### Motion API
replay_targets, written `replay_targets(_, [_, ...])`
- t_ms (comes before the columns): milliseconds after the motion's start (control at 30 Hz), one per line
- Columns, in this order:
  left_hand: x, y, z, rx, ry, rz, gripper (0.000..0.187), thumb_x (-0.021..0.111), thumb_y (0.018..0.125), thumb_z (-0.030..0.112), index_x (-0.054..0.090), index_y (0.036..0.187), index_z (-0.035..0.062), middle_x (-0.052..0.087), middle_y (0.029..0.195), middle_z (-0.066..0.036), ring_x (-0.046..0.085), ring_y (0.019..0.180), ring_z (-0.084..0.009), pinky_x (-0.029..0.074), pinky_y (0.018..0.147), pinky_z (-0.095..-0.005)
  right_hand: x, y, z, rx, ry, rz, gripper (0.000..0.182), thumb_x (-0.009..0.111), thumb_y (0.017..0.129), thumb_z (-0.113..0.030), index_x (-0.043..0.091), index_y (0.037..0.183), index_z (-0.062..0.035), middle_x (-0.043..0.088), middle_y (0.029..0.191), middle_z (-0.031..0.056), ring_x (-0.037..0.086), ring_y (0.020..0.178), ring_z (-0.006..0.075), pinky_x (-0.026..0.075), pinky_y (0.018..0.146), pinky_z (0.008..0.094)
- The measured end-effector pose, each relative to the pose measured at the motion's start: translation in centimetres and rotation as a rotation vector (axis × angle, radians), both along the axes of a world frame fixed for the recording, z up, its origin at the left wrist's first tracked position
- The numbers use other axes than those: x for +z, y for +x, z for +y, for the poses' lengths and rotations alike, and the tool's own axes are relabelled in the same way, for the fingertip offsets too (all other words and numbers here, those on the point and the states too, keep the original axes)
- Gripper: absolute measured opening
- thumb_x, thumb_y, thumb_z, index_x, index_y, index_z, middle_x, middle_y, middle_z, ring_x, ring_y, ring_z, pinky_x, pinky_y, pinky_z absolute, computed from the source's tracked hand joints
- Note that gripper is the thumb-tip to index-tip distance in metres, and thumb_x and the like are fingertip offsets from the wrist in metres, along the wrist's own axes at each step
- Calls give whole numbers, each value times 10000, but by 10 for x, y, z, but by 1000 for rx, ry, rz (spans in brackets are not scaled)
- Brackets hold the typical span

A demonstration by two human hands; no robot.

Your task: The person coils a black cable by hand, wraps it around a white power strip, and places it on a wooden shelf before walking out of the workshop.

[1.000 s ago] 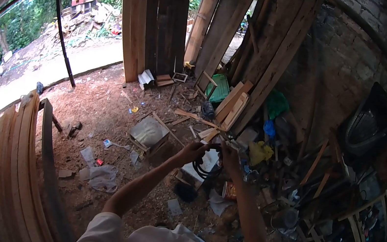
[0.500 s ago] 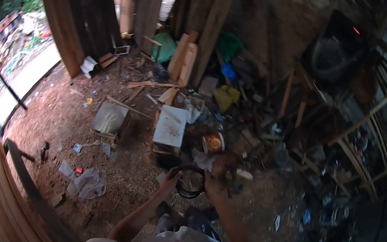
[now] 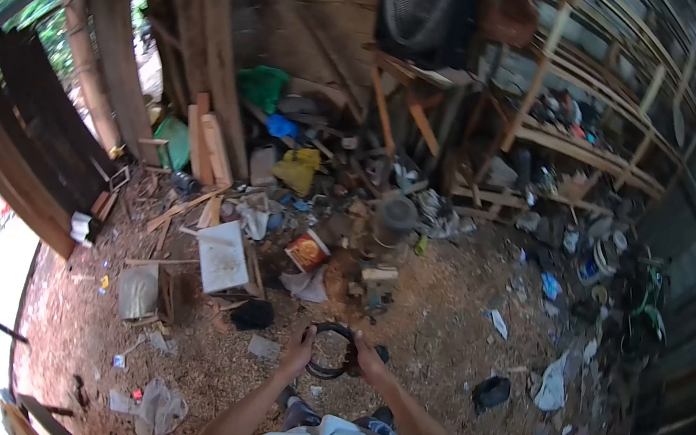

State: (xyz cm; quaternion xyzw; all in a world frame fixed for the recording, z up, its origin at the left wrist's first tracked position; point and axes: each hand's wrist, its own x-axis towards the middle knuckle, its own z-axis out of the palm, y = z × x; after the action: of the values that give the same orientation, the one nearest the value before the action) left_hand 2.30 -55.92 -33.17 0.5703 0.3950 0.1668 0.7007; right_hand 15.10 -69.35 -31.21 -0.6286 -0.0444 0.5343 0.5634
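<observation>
A black ring [image 3: 327,373], which looks like a coil with more than one loop, is held out in front of my body above the dirt floor. My left hand [image 3: 299,350] is closed on its left side, thumb uppermost. On the opposite side my right hand [image 3: 367,359] grips it the same way. The floor shows through the middle of the ring. What the ring is made of cannot be made out. Below it are my feet, partly hidden by my shirt.
Ahead on the littered floor stand a white-topped wooden box [image 3: 223,259], a low stool-like block [image 3: 138,293] and a red-and-white bucket [image 3: 308,251]. A dark lump [image 3: 252,314] lies near them. Wooden shelving [image 3: 589,149] fills the right back; planks [image 3: 211,149] lean left of it.
My view has swung to the right, so the boxes and bucket now sit further left and more shelving shows. Both hands still hold the black ring, at nearly the same place before me.
</observation>
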Motion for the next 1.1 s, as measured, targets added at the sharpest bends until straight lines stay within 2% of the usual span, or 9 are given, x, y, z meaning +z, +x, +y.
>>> replay_targets(133, [20,60,-81,-47,-86,4,327,469,922,321,479,1135,74,432,660,17,406,506,-60,320,413,-214,-10,39,-92,-28,113,-10,403,410,942,-329,337,1264,-97,535,961,87,527,858,175,483,618,302])
replay_targets(233, [-3,109,-125,-217,-123,-57,306,467,922,325,490,1106,81,433,673,17,375,477,-46,301,402,-194,4,71,-165,-78,176,-146,386,428,940,-269,332,1277,-107,539,1014,88,555,884,184,514,706,346])
replay_targets(267, [-14,126,-140,-242,-189,-108,286,461,925,318,490,1091,88,433,692,15,363,469,-42,296,394,-182,23,78,-190,-150,148,13,413,457,926,-195,305,1300,-105,533,1075,103,570,932,216,526,749,399])
replay_targets(367, [31,173,-203,-321,-149,-63,280,461,925,312,481,1106,99,427,699,13,366,459,-52,310,390,-190,32,105,-255,-269,164,-39,441,475,912,-141,291,1311,-103,535,1088,123,564,968,238,545,698,401])
replay_targets(400, [40,186,-221,-341,-283,-60,272,463,925,291,471,1122,102,428,694,13,377,460,-56,326,393,-199,45,112,-275,-299,143,-99,439,468,908,-113,290,1310,-97,547,1082,127,578,951,246,556,655,393])
replay_targets(533, [39,237,-277,-492,-433,-112,292,467,924,266,449,1161,98,456,711,1,405,469,-69,348,394,-215,48,140,-338,-437,125,-111,442,481,901,-110,297,1302,-87,565,1058,123,600,900,240,559,626,389])
replay_targets(800, [29,330,-337,-935,-209,-10,389,471,921,250,408,1245,45,553,796,-63,521,565,-116,439,513,-255,36,181,-416,-668,-10,-181,542,522,875,-71,260,1349,-89,591,1040,137,620,888,238,552,580,342])
replay_targets(1000, [40,429,-374,-1129,-101,27,407,480,917,222,381,1277,60,583,870,-93,554,594,-130,468,555,-262,19,262,-455,-804,25,-221,527,528,872,-70,285,1341,-66,609,999,112,630,817,198,533,534,302])
replay_targets(1100, [34,496,-380,-1210,-237,-4,493,527,893,204,324,1326,81,586,945,-92,577,679,-132,487,602,-280,18,325,-472,-795,27,-248,538,531,870,-67,279,1345,-65,594,1019,121,629,821,196,533,528,302])
